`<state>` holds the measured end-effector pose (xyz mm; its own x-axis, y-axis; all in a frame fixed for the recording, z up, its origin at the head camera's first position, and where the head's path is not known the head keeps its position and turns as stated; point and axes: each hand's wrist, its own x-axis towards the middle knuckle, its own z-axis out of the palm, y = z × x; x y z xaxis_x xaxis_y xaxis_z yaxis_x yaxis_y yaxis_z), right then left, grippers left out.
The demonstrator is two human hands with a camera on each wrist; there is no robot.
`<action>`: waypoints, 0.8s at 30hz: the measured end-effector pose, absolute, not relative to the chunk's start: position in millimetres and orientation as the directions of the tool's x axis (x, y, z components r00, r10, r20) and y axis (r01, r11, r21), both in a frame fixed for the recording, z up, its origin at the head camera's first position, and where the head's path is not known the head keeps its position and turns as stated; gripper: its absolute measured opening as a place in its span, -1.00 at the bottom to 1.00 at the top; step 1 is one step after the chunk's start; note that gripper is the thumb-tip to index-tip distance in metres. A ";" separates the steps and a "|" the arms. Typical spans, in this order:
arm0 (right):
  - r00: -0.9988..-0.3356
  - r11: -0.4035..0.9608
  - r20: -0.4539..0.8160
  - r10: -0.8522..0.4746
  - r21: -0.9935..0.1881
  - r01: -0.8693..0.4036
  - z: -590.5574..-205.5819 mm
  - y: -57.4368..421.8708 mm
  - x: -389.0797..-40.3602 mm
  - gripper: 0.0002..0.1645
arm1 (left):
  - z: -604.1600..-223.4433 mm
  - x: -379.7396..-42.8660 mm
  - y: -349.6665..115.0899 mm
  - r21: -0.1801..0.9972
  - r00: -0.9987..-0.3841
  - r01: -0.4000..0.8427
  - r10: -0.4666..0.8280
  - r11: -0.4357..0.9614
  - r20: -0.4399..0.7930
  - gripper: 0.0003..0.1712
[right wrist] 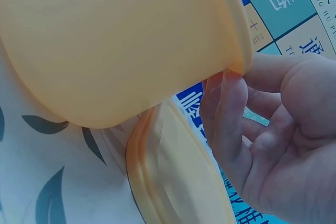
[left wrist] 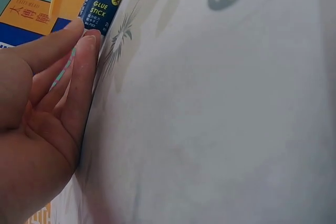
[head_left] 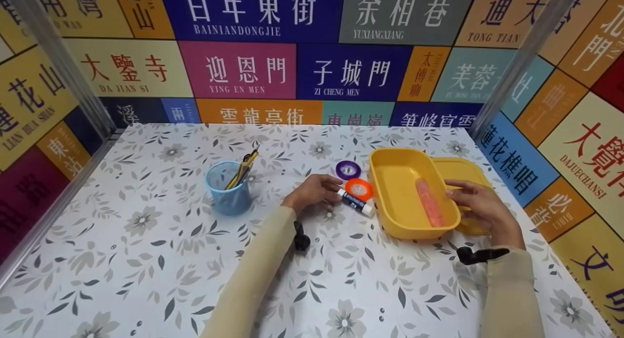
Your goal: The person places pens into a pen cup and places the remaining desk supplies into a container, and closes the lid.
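Note:
My left hand (head_left: pixel 314 191) pinches one end of a glue stick (head_left: pixel 356 202), which lies on the table with its dark blue label facing up. In the left wrist view the thumb and a fingertip meet at the end of the glue stick (left wrist: pixel 105 3). My right hand (head_left: pixel 480 206) grips the right rim of a yellow plastic box (head_left: pixel 397 191), thumb and fingers on either side of its wall in the right wrist view. Inside the box lies a long pink object (head_left: pixel 429 201) whose kind I cannot tell.
A purple ring (head_left: pixel 348 163) and an orange ring (head_left: pixel 366 184), like tape rolls, lie left of the box. The yellow lid (head_left: pixel 468 169) lies partly behind it. A light blue cup (head_left: pixel 229 201) with pencil-like things stands left on the floral table (head_left: pixel 161 260). Printed walls surround the table.

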<state>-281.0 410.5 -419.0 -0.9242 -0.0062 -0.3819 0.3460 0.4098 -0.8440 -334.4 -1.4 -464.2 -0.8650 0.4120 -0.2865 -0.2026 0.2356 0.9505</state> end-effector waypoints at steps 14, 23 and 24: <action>-0.924 0.388 -0.383 -0.013 -0.853 0.349 -419.1 410.1 -282.6 -0.12 | -464.3 -334.6 1.7 0.953 -0.876 -0.215 0.389 0.212 -0.284 -0.49; -0.918 0.387 -0.396 -0.003 -0.847 0.364 -419.8 410.3 -282.9 -0.12 | -463.0 -331.3 5.8 0.957 -0.885 -0.268 0.363 0.112 -0.290 -0.45; -0.918 0.391 -0.397 -0.001 -0.845 0.365 -419.7 410.3 -282.9 -0.12 | -463.6 -330.3 6.7 0.959 -0.888 -0.272 0.364 0.080 -0.282 -0.44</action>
<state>-282.9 410.3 -419.7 -0.9178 -0.0013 -0.3971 0.3650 0.3914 -0.8447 -330.3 6.7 -463.6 -0.8875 0.3645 -0.2819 -0.2717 0.0802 0.9590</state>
